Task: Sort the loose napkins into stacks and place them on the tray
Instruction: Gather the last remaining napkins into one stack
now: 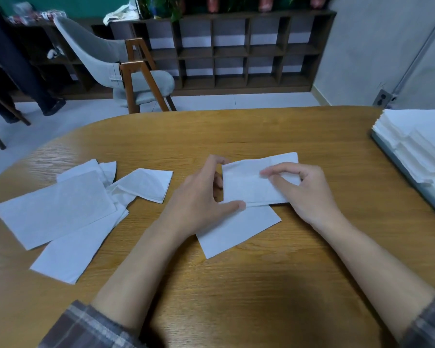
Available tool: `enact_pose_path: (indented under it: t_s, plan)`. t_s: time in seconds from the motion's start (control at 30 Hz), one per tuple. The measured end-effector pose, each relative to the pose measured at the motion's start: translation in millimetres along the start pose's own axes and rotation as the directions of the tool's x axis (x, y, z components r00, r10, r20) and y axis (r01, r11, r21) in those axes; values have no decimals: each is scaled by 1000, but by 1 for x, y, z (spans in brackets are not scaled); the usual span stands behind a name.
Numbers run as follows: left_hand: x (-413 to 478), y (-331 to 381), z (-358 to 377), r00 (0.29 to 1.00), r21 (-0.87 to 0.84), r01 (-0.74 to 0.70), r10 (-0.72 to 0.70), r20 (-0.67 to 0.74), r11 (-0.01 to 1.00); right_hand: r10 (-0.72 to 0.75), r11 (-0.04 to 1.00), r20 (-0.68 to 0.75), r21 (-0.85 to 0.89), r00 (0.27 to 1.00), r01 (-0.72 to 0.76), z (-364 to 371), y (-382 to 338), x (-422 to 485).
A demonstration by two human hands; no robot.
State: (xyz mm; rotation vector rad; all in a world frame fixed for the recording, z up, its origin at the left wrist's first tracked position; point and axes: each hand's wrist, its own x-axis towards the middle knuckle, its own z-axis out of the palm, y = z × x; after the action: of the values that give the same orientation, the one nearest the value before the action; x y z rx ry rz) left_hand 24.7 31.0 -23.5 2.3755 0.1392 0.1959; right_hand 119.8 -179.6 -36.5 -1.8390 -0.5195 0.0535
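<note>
- Your left grip (201, 197) pinches the folded napkin (246, 189) along its edge away from the tray (397, 164), thumb at one corner and fingers at the other. Your right grip (304, 189) pinches the top layer on the tray side. Both are closed on this one napkin and hold nothing else.
- That napkin is low over the table (236, 292), well apart from the tray. Whether it rests on the table or is just lifted cannot be told.
- A second napkin (236, 229) lies flat, partly under the held one and no nearer the tray.
- More loose napkins (58, 209) sprawl in an overlapping heap much farther from the tray, beyond your left grip.
- White stacks (417, 139) sit on the tray, stepped rather than flush.
- Tearing risk: the paper looks thin, so pulling your two grips apart could rip it or spring the fold open.
- Double-pick risk: your left thumb presses close to the seam with the second napkin, so that sheet may drag along or skew when you lift.
- Placement risk: a napkin set down crooked could nudge the stepped stacks out of line.
- The tray runs out of view, so check for free room before you carry anything over.
</note>
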Motion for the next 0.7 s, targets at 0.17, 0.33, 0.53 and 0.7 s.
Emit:
enact_pose_path:
  t_s: [0.17, 0.33, 0.53, 0.7]
  plan:
    - [1, -3, -2, 996, -15, -3, 5, 89, 1000, 49, 996, -158, -62, 986, -59, -7, 9, 8]
    - [1, -2, 1, 992, -139, -7, 24, 122, 990, 12, 993, -186, -116, 982, -34, -10, 10, 9]
    - [0, 3, -6, 991, -379, -31, 78, 108, 925, 20, 1000, -29, 24, 999, -19, -7, 0, 3]
    - [-1, 7, -10, 993, -435, -99, 114, 8, 895, 97, 969, 273, 192, 957, -154, -4, -7, -5]
